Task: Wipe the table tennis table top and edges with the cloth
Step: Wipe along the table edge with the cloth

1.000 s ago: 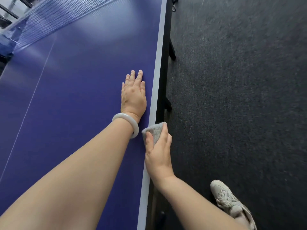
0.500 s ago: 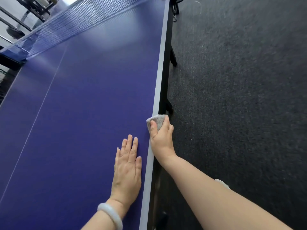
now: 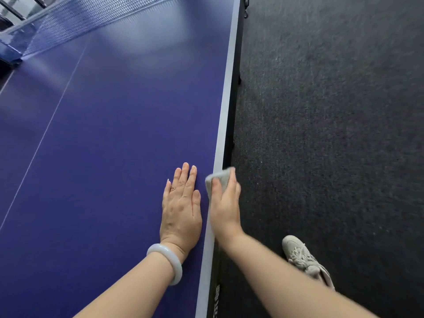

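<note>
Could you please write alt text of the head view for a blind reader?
A person's right hand grips a grey cloth against the side edge of a blue table tennis table, while the left hand lies flat on the top beside it. The net spans the far end; dark carpet lies alongside.

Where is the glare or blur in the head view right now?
Head view: a pale glare patch lies on the table top near the net; the right hand and cloth at the edge are motion-blurred; the left hand, flat on the top, is sharp.
</note>
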`<state>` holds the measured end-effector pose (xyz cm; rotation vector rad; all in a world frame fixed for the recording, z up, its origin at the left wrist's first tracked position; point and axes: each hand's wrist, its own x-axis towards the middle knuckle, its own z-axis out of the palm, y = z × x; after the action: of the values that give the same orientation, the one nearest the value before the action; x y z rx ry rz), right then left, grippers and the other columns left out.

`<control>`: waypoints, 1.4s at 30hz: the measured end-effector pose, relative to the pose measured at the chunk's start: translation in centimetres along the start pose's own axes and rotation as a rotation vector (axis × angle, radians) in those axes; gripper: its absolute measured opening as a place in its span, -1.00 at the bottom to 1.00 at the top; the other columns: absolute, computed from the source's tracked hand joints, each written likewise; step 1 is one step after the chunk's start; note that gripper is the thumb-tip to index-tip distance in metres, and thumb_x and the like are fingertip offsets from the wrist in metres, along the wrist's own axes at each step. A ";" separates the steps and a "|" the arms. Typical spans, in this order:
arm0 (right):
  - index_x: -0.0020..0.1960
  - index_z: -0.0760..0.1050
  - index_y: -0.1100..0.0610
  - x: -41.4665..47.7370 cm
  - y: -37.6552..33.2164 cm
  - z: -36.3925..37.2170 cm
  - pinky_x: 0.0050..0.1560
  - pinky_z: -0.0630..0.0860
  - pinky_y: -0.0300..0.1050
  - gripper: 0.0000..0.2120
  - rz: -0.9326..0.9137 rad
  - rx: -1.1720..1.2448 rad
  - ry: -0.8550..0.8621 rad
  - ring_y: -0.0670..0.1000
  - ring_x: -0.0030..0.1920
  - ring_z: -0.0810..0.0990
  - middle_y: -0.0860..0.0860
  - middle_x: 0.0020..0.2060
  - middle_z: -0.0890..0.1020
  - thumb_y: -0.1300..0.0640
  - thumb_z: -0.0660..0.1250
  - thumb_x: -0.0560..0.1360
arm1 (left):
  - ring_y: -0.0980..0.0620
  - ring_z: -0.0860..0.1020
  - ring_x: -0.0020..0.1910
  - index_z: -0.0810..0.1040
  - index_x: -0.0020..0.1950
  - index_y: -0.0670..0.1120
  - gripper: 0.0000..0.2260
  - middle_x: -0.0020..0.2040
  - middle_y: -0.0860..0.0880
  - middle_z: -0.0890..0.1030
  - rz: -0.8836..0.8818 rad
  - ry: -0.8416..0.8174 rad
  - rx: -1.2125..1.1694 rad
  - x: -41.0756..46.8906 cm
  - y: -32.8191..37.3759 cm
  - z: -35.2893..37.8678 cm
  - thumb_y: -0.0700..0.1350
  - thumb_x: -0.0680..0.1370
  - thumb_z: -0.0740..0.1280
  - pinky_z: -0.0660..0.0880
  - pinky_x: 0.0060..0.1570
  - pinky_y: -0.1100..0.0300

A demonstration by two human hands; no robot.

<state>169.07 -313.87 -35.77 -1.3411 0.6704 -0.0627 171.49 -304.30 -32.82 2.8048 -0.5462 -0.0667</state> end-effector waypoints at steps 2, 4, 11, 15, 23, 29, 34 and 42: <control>0.63 -0.03 0.09 3.2 -1.3 -0.1 0.49 0.26 -0.03 -0.36 0.009 0.029 0.004 0.07 0.51 0.24 0.10 0.55 0.15 -0.13 0.08 0.67 | 0.17 -0.06 0.59 0.12 0.60 -0.01 -0.51 0.61 0.07 0.07 -0.002 -0.014 0.019 0.0 0.1 -0.1 0.00 0.65 -0.08 -0.04 0.57 -0.02; 0.64 -0.04 0.04 3.7 -1.2 0.0 0.47 0.27 -0.06 -0.37 -0.011 0.079 -0.002 0.04 0.51 0.25 0.06 0.55 0.15 -0.14 0.09 0.67 | 0.17 -0.07 0.59 0.11 0.60 -0.02 -0.51 0.61 0.07 0.07 -0.009 -0.019 0.026 0.0 0.2 -0.1 -0.03 0.65 -0.06 -0.05 0.57 -0.01; 0.57 -0.13 -0.33 -10.8 5.7 -0.2 0.42 -0.01 -0.43 -0.34 -0.054 0.120 -0.083 -0.37 0.53 -0.07 -0.40 0.54 -0.05 -0.41 0.01 0.55 | 0.15 -0.04 0.59 0.13 0.60 -0.03 -0.51 0.61 0.07 0.09 -0.022 -0.014 0.010 0.2 0.5 -0.1 -0.06 0.65 -0.04 -0.07 0.57 0.01; 0.59 -0.15 -0.20 -7.7 3.6 0.2 0.53 0.03 -0.26 -0.30 -0.021 0.078 -0.034 -0.32 0.53 -0.03 -0.21 0.57 0.00 -0.40 -0.06 0.54 | 0.18 -0.04 0.59 0.14 0.60 -0.03 -0.51 0.61 0.08 0.08 -0.031 -0.015 0.002 0.2 0.5 -0.2 -0.06 0.64 -0.05 -0.08 0.57 0.02; 0.64 -0.04 -0.03 0.5 0.9 -0.3 0.41 0.18 -0.24 -0.33 -0.041 0.157 -0.025 -0.06 0.53 0.19 -0.01 0.56 0.14 -0.21 0.07 0.63 | 0.16 -0.04 0.59 0.12 0.60 -0.04 -0.50 0.61 0.07 0.06 -0.029 -0.027 0.004 0.1 0.9 -0.4 -0.07 0.64 -0.05 -0.08 0.57 0.03; 0.43 -0.16 -0.48 -11.4 6.1 -1.4 0.25 0.02 -0.65 -0.36 0.107 0.190 -0.184 -0.47 0.46 0.00 -0.45 0.46 0.04 -0.54 0.01 0.44 | 0.16 -0.03 0.59 0.12 0.60 -0.02 -0.51 0.61 0.08 0.08 -0.021 -0.013 0.019 0.0 0.7 -0.3 -0.06 0.65 -0.04 -0.09 0.57 0.05; 0.62 -0.01 0.01 -4.2 3.2 -0.6 0.45 0.20 -0.19 -0.21 0.079 0.162 -0.126 0.01 0.49 0.26 0.07 0.53 0.24 -0.34 0.08 0.53 | 0.13 -0.01 0.59 0.14 0.60 -0.04 -0.50 0.61 0.06 0.08 -0.021 -0.008 0.016 0.0 0.7 -0.4 -0.06 0.64 -0.04 -0.10 0.57 0.07; 0.63 -0.04 -0.03 -5.8 4.5 -1.0 0.46 0.22 -0.16 -0.15 0.069 0.182 -0.133 -0.03 0.51 0.26 0.04 0.54 0.26 -0.40 0.07 0.48 | 0.09 0.00 0.59 0.15 0.60 -0.06 -0.55 0.61 0.02 0.10 -0.012 0.005 0.001 -0.1 0.8 -0.5 -0.12 0.69 -0.01 -0.09 0.57 0.05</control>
<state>162.41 -311.16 -37.51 -1.1357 0.5835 0.0214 171.18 -304.84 -32.16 2.8080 -0.5289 -0.0618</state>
